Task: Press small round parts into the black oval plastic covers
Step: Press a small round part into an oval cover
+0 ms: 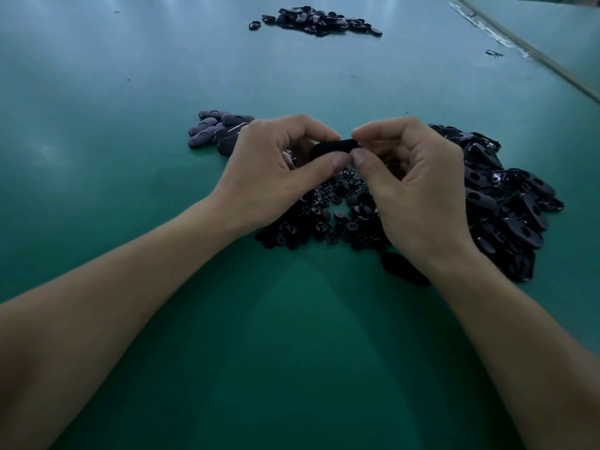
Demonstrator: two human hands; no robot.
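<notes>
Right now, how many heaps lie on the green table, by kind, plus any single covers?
Heaps of black oval plastic covers: 3 (right, left, far)
Heap of small round black parts: 1
Single covers: 2 (held cover pinched between left hand and right hand, loose cover)
Total: 6

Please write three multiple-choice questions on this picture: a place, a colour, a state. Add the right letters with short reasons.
1. Where does the heap of small round parts lie?
A) under and between the left hand and right hand
B) at the far table edge
C) on a forearm

2. What colour is the table?
A) white
B) green
C) red

3. How is the oval cover held?
A) it lies loose
B) both hands pinch it
C) one hand alone grips it

Answers:
1 A: the heap shows beneath the fingers.
2 B: the bare top is green.
3 B: each hand's fingertips grip one end.
</notes>
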